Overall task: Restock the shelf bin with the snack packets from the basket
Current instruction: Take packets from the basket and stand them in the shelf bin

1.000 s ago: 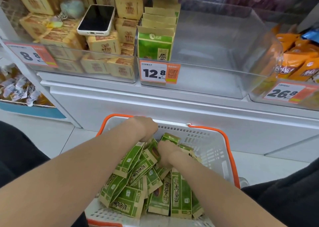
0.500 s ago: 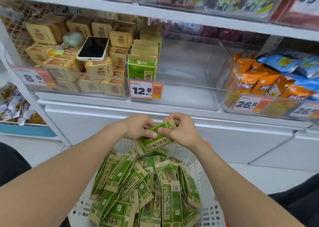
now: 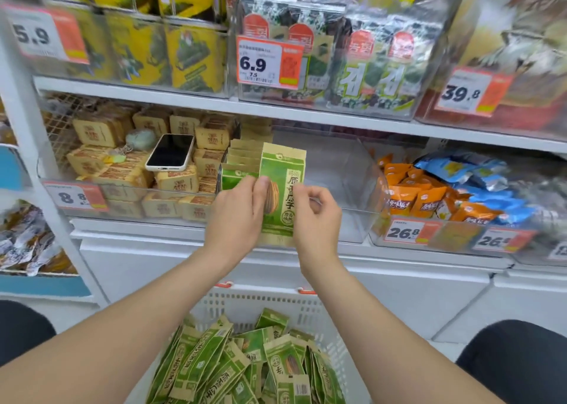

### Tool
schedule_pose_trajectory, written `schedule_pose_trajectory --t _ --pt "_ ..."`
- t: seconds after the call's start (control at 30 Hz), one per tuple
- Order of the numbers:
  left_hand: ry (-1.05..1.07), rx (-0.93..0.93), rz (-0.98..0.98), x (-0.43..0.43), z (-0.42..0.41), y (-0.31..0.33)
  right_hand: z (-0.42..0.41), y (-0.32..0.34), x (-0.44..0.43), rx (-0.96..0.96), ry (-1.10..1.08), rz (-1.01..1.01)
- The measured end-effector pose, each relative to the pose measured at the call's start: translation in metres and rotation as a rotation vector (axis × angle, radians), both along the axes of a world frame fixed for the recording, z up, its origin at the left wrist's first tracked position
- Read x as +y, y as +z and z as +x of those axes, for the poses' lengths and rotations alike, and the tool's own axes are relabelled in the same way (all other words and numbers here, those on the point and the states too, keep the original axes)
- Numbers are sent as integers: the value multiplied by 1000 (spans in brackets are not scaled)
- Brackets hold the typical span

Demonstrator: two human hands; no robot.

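— Where is the packet?
— Upright, held in front of the clear bin, just beside the row standing at the bin's left end.
— And the hands?
— Left hand pinches its left edge, right hand its right. More packets lie heaped in the basket below.

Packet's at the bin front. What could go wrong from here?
1. The standing row in the clear bin has nothing bracing its right side; slotting the green packet in may topple it.
2. The left hand and right hand pinch only the packet's edges, so it may slip into the basket below.
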State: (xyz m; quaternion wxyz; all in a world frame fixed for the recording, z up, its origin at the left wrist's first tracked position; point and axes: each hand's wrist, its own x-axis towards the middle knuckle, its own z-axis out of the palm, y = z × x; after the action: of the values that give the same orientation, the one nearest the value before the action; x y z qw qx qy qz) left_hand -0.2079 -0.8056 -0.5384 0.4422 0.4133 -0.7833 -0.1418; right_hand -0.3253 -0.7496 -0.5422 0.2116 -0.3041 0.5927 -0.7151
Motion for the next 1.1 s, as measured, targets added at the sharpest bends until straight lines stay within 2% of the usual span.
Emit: schedule_pose_trajectory --t 0.1,0.17,0.33,0.43,0.6,0.77,1.0,1.1 --pt "117 -206 -76 -10 3 15 -1 22 -13 13 30 14" --pt "153 -322 -124 -14 9 26 -8 32 -27 41 -12 99" --pt "87 -400 -370 -32 18 40 -33 63 -58 128 -114 320" --pt "49 -519 -379 -45 13 41 -52 74 -75 156 -91 465" --pt "43 -572 -391 -67 2 37 -74 64 -111 301 -43 569" --pt "175 -565 -349 -78 -13 20 -78 27 -146 238 -58 637" --pt "211 -465 -458 -90 -22 7 -85 11 -194 202 10 498" --pt "213 -427 -470 -93 -24 4 -94 16 -209 218 -3 522"
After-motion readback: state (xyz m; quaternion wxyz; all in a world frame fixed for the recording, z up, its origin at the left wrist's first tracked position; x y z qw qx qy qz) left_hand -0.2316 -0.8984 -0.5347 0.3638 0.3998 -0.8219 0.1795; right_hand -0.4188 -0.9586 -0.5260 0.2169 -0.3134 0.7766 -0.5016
